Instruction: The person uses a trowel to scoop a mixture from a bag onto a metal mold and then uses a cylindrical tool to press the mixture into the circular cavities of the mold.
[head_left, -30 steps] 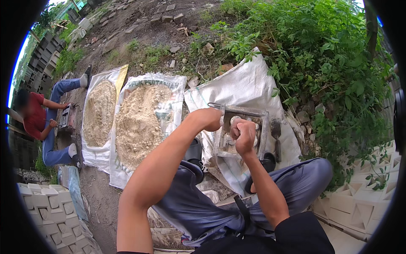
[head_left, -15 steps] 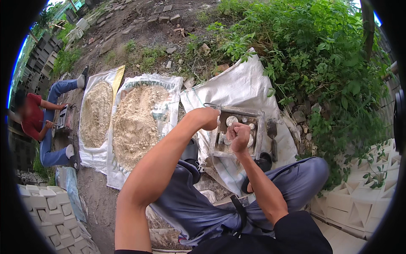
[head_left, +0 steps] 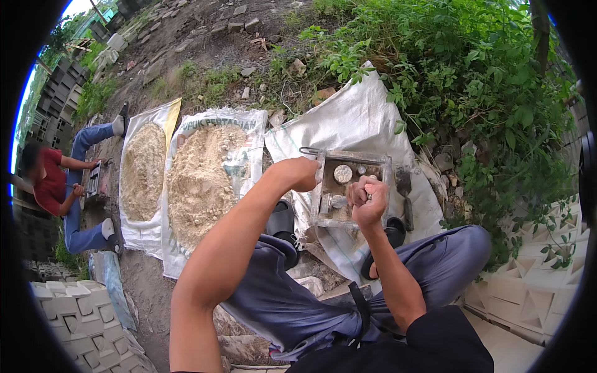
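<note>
Two sacks spread flat lie to the left of the metal mould (head_left: 351, 186), each heaped with sandy mix: the far one (head_left: 142, 171) beside a seated person in a red shirt (head_left: 53, 186), the near one (head_left: 202, 177) just left of your forearm. Your left hand (head_left: 298, 174) is curled closed on the mould's left wall, next to a thin wire handle sticking out leftward. The mould sits on a white sheet (head_left: 354, 124) between your feet, a rectangular box whose long axis runs left to right, open face up, with round plugs showing inside. Your right hand (head_left: 368, 200) is a tight fist over the mould's near right part, gripping something small; what it is, you cannot tell, since the fingers hide it. Right of the mould a trowel (head_left: 404, 193) lies pointing away from you. The mould's near edge is hidden behind your right fist. Further right, white patterned blocks (head_left: 535, 286) are stacked under the bushes.
</note>
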The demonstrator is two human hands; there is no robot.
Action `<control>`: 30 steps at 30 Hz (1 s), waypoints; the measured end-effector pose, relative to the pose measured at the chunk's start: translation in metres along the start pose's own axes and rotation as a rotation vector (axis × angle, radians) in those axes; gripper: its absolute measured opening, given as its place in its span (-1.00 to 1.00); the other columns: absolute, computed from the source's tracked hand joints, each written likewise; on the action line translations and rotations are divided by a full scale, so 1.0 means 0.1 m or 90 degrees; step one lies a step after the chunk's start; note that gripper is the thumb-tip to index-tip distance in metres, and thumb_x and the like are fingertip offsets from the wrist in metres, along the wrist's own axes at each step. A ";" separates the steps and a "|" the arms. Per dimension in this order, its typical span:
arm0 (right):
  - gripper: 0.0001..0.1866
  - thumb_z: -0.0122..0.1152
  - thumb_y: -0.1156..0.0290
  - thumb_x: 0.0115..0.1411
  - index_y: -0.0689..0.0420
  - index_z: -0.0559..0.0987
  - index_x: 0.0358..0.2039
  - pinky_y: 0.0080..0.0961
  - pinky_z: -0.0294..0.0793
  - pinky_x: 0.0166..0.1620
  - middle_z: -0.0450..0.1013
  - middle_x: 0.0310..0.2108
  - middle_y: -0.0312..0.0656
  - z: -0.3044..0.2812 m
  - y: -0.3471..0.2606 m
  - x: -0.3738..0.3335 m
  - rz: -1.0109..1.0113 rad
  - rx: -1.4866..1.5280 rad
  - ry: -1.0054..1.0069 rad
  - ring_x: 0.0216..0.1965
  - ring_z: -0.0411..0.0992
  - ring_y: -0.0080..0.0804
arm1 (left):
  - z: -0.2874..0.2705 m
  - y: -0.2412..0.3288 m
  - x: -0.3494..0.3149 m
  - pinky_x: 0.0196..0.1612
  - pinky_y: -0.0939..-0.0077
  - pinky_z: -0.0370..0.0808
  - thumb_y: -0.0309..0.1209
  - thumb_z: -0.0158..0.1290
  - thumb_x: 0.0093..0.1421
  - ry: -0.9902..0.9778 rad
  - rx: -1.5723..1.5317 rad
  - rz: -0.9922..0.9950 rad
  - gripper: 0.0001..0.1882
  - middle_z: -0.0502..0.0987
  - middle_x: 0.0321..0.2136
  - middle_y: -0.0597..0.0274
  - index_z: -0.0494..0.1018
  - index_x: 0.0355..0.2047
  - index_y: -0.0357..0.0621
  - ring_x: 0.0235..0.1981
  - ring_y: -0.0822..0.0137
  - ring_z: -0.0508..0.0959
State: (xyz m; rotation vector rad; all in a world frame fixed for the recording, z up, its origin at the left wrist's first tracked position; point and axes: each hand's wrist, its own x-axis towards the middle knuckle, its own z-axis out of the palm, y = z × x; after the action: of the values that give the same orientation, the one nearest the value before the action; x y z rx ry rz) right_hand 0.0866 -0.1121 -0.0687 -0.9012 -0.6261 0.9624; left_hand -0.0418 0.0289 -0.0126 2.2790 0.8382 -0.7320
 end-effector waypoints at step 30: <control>-0.64 -0.17 0.30 -0.06 0.20 0.15 -0.88 -0.55 0.01 -0.68 0.02 -0.87 -0.33 0.13 0.21 0.13 0.028 -0.113 -0.081 -0.80 -0.01 -0.55 | 0.08 -0.15 -0.12 0.10 0.21 0.29 -0.18 -0.12 0.24 -0.001 -0.031 -0.035 -0.48 0.37 0.02 -0.13 0.21 0.13 -0.19 0.06 -0.04 0.36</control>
State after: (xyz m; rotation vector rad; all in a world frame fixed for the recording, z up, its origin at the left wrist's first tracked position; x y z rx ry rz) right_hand 0.0738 -0.0902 -0.0796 -1.0189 -0.8127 1.0207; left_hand -0.0625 0.0279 -0.0147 2.2198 0.9122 -0.7299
